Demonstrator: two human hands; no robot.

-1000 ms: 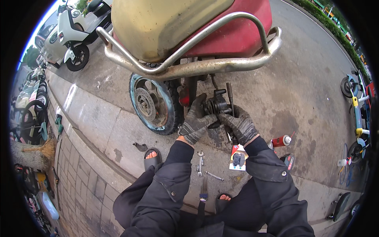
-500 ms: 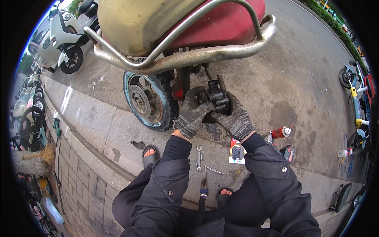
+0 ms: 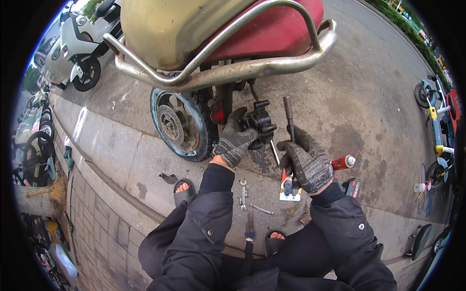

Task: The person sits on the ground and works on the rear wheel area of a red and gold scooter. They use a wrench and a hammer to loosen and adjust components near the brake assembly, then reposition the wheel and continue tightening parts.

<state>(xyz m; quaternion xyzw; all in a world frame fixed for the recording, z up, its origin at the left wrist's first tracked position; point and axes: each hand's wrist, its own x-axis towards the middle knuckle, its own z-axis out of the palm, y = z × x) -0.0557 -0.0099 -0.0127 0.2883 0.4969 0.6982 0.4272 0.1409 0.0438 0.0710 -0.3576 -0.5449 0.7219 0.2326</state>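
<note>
My left hand [image 3: 236, 139], in a grey knitted glove with dark fingers, grips a black brake caliper [image 3: 259, 122] in front of the motorcycle's front end. To its right, apart from the caliper, my right hand [image 3: 309, 162] in a matching glove is closed around a dark metal rod-shaped tool [image 3: 289, 114] pointing upward, its tip brownish. A thin silver rod [image 3: 274, 153] shows between the two hands; whether it belongs to that tool I cannot tell. Behind the left hand, a front wheel [image 3: 177, 123] with a brake disc and light-blue rim stands beside the fork.
A bent metal crash bar [image 3: 242, 72] spans above my hands. Wrenches [image 3: 243, 195] and a hex key set [image 3: 250, 225] lie between my feet. Near my right hand are a blister card [image 3: 290, 189], a red spray can [image 3: 343, 162] and a battery pack [image 3: 351, 187]. Scooters [image 3: 77, 41] stand far left.
My right hand has come off the caliper and moved right and down, taking the rod-shaped tool with it. My left hand keeps the caliper almost in place.
</note>
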